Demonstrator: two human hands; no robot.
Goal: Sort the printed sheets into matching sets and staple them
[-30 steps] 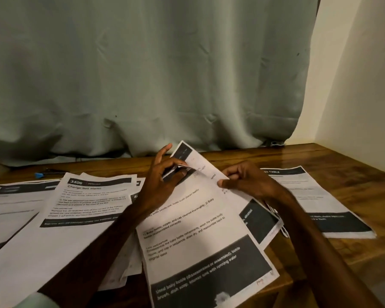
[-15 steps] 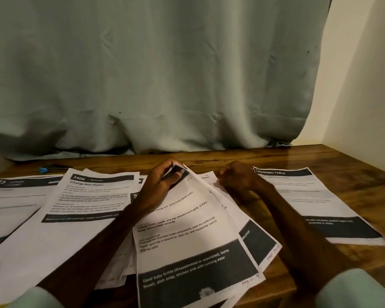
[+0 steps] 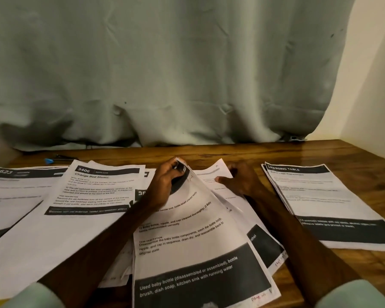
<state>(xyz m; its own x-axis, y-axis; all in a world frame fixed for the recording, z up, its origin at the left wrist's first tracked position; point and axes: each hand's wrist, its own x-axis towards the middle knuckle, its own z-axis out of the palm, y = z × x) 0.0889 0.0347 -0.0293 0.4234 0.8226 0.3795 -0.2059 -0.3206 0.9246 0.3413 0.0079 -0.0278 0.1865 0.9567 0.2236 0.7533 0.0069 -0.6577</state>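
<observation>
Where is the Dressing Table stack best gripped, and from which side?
Take the Dressing Table stack at its near short edge, coming from the front with the right hand: it lies flat, apart from other sheets, and that edge is nearest.

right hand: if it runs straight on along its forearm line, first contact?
Probably the curtain. The right hand holds the lower sheet near its far corner; past that, only bare table shows before the cloth. Depth is unclear.

Home room suggested — wooden table [image 3: 333,152] is set against a draped grey-green curtain [image 3: 165,74] and cream wall [image 3: 378,85]; printed sheets [image 3: 93,196] are spread across it.
</observation>
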